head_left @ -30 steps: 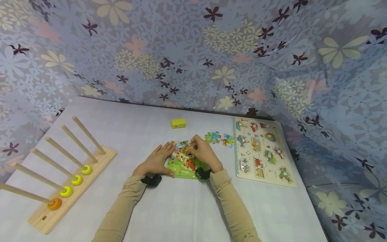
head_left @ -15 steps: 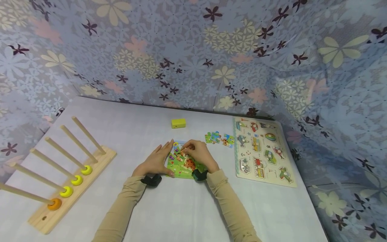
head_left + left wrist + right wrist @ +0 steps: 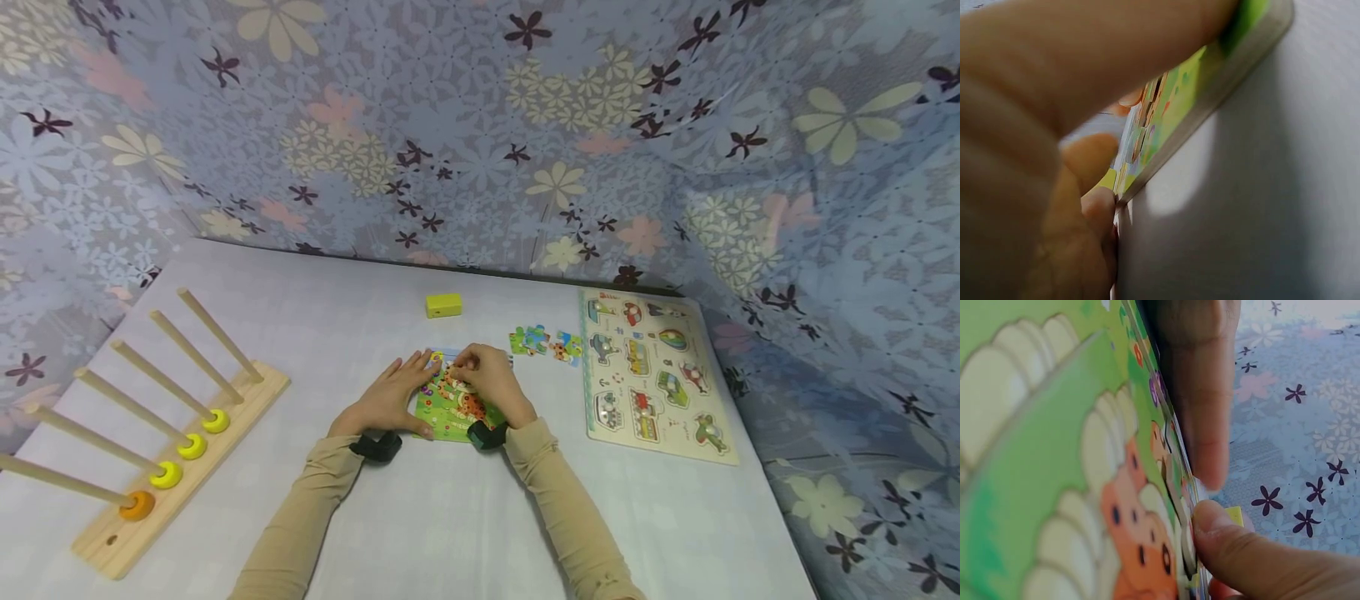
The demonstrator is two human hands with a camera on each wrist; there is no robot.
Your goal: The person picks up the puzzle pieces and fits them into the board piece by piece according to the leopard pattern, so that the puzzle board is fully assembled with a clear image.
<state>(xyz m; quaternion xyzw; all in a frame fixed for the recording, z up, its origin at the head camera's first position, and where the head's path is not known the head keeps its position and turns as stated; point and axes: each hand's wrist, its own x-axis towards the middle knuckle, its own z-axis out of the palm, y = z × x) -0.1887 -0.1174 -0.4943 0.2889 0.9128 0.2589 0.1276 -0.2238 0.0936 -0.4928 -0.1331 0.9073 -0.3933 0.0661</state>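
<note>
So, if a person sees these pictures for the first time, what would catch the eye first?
Probably the bright green jigsaw board in the middle of the head view, with the left hand at its left edge and the right hand over its upper right part. Then the wooden rack at the left, with one orange ring and three yellow rings. The flowered cloth fills the background.

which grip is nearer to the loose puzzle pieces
Right. The right grip is over the puzzle, left of the loose pieces; the left grip is farther off, at the puzzle's left edge.
</note>
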